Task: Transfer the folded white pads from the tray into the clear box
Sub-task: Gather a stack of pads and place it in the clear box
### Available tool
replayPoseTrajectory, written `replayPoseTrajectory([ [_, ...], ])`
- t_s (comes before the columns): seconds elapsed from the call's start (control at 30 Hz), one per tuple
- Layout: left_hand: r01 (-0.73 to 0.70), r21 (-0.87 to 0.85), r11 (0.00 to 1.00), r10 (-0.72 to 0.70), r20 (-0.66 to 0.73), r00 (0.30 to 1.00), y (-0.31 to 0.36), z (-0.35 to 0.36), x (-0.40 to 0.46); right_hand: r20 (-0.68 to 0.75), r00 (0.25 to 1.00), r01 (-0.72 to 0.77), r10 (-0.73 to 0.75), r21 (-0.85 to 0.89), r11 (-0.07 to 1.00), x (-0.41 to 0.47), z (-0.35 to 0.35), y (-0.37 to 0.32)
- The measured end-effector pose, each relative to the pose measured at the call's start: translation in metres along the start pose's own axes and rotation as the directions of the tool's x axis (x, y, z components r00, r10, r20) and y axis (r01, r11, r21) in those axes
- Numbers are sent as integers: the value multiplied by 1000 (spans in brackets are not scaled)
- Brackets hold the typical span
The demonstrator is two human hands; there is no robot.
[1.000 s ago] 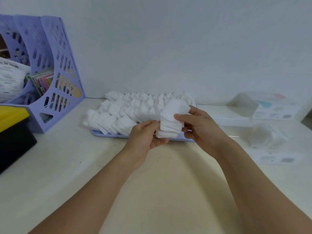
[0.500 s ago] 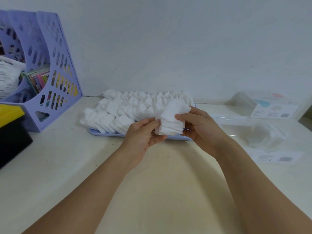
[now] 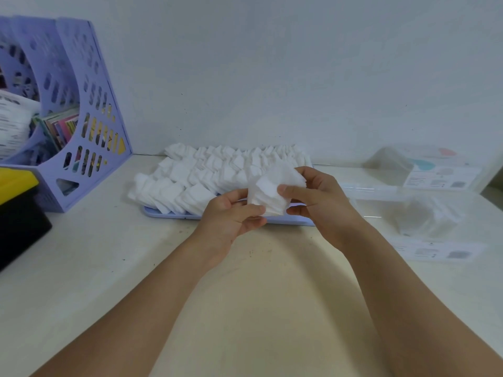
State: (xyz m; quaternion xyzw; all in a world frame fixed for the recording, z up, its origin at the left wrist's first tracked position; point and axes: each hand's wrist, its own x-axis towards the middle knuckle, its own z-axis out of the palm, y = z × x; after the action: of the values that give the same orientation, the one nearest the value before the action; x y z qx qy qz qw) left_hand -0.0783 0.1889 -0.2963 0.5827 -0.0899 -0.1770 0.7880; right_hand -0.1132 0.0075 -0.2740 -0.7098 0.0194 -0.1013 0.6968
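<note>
A stack of folded white pads (image 3: 272, 190) is held between both hands just in front of the tray. My left hand (image 3: 231, 213) pinches its lower left edge, and my right hand (image 3: 318, 198) grips its right side with the thumb across the front. Behind them the pale blue tray (image 3: 174, 214) carries several rows of folded white pads (image 3: 206, 172). The clear box (image 3: 424, 216) stands to the right of my right hand, with white pads visible inside it.
A lilac magazine file rack (image 3: 81, 118) with papers stands at the back left. A yellow and black case (image 3: 19, 208) is at the left edge. A second clear box (image 3: 435, 170) with a printed label sits at the back right against the wall.
Both hands stay on the stack in nearly the same place. The left fingers have shifted a little along the stack's lower edge.
</note>
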Motion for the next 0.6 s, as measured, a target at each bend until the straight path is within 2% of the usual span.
replayPoseTrajectory([
  [0.13, 19, -38, 999, -19, -11, 1000, 0, 0, 0, -16, 999, -42, 48, 267, 963, -1, -10, -11],
  [0.2, 27, -48, 998, -27, -14, 1000, -1, 1, 0, 15, 999, -42, 40, 343, 938, -2, -16, -16],
  [0.23, 27, -46, 999, -27, -10, 1000, -1, 1, 0, 49, 998, -45, 30, 322, 946, -3, -18, -17],
  [0.3, 31, -37, 999, -31, -2, 1000, -2, 1, 0, 98, 995, -37, 23, 148, 988, -4, -15, -15],
  [0.4, 39, -16, 999, -39, 22, 999, -1, 1, 0, 90, 995, -26, 31, -55, 998, -5, -10, -12],
  [0.6, 38, 14, 999, -39, 82, 996, 0, 0, -1, 74, 996, -34, 42, -98, 995, -4, -9, -10],
])
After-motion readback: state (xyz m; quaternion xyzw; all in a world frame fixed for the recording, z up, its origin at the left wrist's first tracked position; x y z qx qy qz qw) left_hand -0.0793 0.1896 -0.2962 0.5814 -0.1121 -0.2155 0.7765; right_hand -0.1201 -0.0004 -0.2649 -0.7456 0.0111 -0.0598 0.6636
